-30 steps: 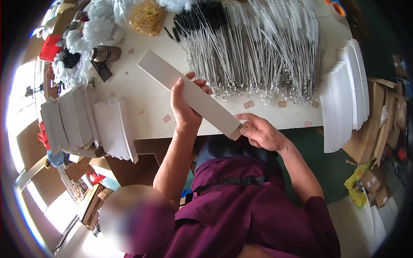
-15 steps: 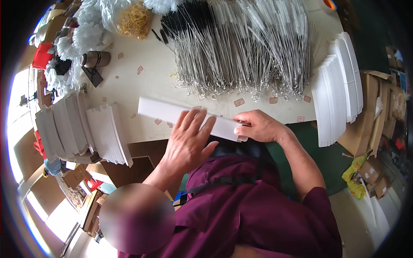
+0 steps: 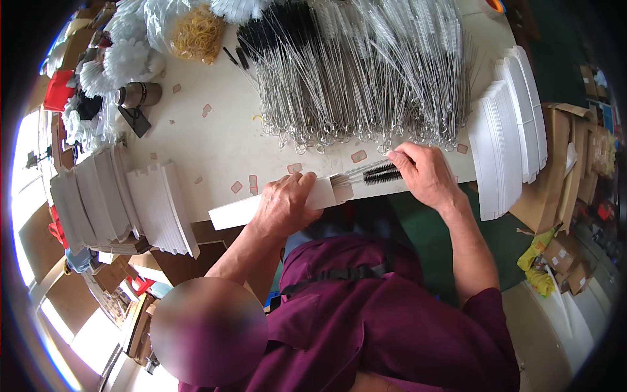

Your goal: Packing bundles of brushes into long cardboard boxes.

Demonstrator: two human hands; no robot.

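My left hand [image 3: 285, 204] is wrapped round a long, narrow white cardboard box [image 3: 232, 214] at the table's front edge. The box's right end is open. Several thin wire brushes [image 3: 381, 174], some with black bristles, stick out of that end. My right hand [image 3: 426, 175] is closed on their outer part, thumb uppermost, and its fingers hide the brushes' far ends. How deep they reach inside the box is hidden. Just beyond lies a big heap of wire-handled brushes [image 3: 359, 91], black bristles at its left and pale ones towards the right, with loops at the near ends.
Stacks of flat white boxes stand at the left [image 3: 160, 206] and right [image 3: 499, 150] table edges. A metal flask [image 3: 140, 95], a dark phone-like slab [image 3: 136, 121] and a bag of yellow rubber bands [image 3: 197, 34] lie back left. Brown cartons [image 3: 555, 170] stand at right.
The box has tilted, its right end now higher and its left end lower. My right hand has moved right and away from the box, and brushes now show at the open end.
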